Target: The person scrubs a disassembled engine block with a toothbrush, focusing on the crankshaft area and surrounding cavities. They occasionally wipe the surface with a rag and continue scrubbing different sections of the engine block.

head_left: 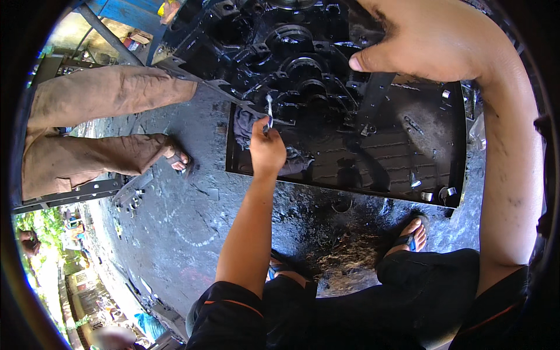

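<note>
My left hand [268, 151] is closed around a shiny metal wrench [269, 107]. The wrench's upper end points up at the lower left edge of a black, oily engine block [291, 52]. Rounded bearing saddles run down the middle of the block. At the upper right, my right hand [423, 49] lies against the block's side, thumb stretched out and apart. The top edge of the picture cuts off its other fingers. A dark grey rag [244, 125] lies just left of my left hand, on the oily metal tray [373, 189] under the block.
Small metal pieces, one a curved shell [427, 196], lie in the tray's right part. Another person's legs in brown trousers [99, 154] are at the left, a sandalled foot [179, 162] on the oil-stained floor [175, 233]. My own sandalled foot [413, 233] stands before the tray.
</note>
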Motion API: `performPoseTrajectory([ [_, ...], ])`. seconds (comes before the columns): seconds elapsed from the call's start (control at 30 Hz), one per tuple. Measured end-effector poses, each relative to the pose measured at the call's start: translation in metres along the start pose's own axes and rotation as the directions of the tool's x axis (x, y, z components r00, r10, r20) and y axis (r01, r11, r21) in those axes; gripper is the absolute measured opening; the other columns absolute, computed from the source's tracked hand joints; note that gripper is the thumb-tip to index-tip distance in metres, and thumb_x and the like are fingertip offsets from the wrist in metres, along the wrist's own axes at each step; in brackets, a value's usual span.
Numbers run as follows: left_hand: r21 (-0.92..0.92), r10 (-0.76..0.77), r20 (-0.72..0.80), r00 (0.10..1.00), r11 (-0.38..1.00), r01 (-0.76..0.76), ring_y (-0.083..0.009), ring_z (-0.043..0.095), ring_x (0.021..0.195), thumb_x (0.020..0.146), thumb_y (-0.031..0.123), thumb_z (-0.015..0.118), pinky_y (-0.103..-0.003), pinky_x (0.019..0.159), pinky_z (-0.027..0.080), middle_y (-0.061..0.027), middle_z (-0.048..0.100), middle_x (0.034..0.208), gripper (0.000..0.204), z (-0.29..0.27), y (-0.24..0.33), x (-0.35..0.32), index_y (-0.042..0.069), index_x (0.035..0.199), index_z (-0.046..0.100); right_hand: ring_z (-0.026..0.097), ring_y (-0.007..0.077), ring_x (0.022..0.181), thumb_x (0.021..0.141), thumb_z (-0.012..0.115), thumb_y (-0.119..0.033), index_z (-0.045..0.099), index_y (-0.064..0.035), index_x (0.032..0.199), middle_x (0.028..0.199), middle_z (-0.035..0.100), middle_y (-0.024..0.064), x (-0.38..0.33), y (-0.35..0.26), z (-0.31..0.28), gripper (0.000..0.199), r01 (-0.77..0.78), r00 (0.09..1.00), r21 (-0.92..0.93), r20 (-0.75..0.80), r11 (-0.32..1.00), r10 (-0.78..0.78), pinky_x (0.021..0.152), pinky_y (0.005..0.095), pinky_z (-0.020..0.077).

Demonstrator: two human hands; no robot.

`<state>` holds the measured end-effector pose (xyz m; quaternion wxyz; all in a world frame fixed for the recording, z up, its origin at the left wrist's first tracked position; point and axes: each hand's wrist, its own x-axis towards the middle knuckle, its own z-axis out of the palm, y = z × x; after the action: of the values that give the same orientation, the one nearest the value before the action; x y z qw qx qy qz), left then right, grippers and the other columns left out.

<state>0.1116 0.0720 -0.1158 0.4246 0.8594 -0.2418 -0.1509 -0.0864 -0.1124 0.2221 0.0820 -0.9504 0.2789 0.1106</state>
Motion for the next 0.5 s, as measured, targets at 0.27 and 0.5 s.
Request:
performPoseTrajectory([
  [0.27,0.287,0.275,-0.126,0.953,0.93,-0.23,-0.0373,0.066,0.06,0.096,0.005,0.059,-0.047,0.06,0.053,-0.0184,0.067,0.069,0.031,-0.032,0.006,-0.012,0.01,0.125,0.067,0.064,0.0415,0.127,0.089,0.072,-0.042,0.016,-0.0019,0.167,0.169,0.019,0.0346,-0.004,0.017,0.02,0.105,0.037,0.987,-0.048,-0.156,0.998,-0.044,0.109,0.0386,0.049],
  [0.5,0.316,0.422,-0.132,0.897,0.875,-0.366,-0.0389,0.068,0.066,0.097,0.004,0.059,-0.048,0.062,0.053,-0.0201,0.068,0.075,0.032,-0.03,-0.005,-0.005,0.011,0.127,0.067,0.062,0.04,0.131,0.088,0.072,-0.042,0.017,-0.0014,0.167,0.17,0.018,0.0331,-0.002,0.005,0.025,0.104,0.034,0.977,-0.081,-0.209,0.996,-0.05,0.112,0.038,0.0474],
])
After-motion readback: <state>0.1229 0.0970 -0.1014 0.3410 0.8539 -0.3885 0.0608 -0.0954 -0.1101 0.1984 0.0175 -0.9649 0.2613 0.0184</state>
